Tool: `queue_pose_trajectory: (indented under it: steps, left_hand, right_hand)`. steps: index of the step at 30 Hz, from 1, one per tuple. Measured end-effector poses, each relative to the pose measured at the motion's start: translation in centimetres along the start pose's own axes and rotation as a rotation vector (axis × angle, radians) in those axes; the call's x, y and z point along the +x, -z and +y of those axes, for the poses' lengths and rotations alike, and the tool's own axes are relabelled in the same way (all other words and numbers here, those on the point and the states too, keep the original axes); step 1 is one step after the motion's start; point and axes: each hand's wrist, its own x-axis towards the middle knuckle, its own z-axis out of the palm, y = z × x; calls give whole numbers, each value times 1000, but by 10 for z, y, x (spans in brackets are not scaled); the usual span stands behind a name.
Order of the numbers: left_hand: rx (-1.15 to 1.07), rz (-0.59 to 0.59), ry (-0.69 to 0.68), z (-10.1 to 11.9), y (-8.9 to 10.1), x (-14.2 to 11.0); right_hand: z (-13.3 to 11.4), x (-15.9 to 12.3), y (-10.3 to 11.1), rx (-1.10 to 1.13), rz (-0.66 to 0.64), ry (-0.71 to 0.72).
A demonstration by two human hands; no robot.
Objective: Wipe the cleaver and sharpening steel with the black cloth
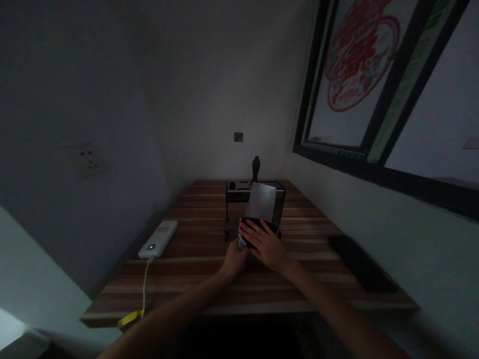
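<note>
The room is dim. My right hand [266,244] lies over a small black holder [262,225] near the middle of the wooden table [194,279], fingers spread flat across its top. A pale sheet of paper [261,201] stands up out of the holder. My left hand [234,261] is curled against the holder's near left side, fingers hidden behind it. Just behind stands a metal box [239,204] with a dark knob-like piece [255,168] above it.
A white power bank [158,239] with a lit dot lies at the left, its white cable [144,289] running off the front edge. A flat black object [361,264] lies at the right by the wall. A dark-framed window [374,99] hangs upper right.
</note>
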Motion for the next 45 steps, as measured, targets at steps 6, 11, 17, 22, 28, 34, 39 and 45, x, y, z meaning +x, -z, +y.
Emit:
queue_pose_trajectory:
  steps: [6, 11, 17, 22, 28, 34, 39, 45]
  left_hand:
    - [15, 14, 17, 4, -1, -1]
    - [58, 1, 33, 5, 0, 0]
    - [67, 3, 8, 5, 0, 0]
    - [35, 27, 34, 6, -1, 0]
    - [15, 6, 53, 3, -1, 0]
    - [38, 10, 39, -2, 0, 2]
    - [64, 1, 31, -4, 2, 2]
    - [77, 13, 34, 0, 1, 1]
  right_hand:
    - [13, 11, 8, -31, 17, -30]
    - [30, 23, 17, -55, 24, -49]
    - [55, 40, 27, -92, 68, -76]
    - [71, 51, 34, -107, 113, -75]
    - [82, 61, 38, -114, 151, -97]
    - [82, 62, 39, -131, 153, -92]
    - [77, 58, 36, -125, 157, -95]
    - [59, 45, 27, -105, 125, -90]
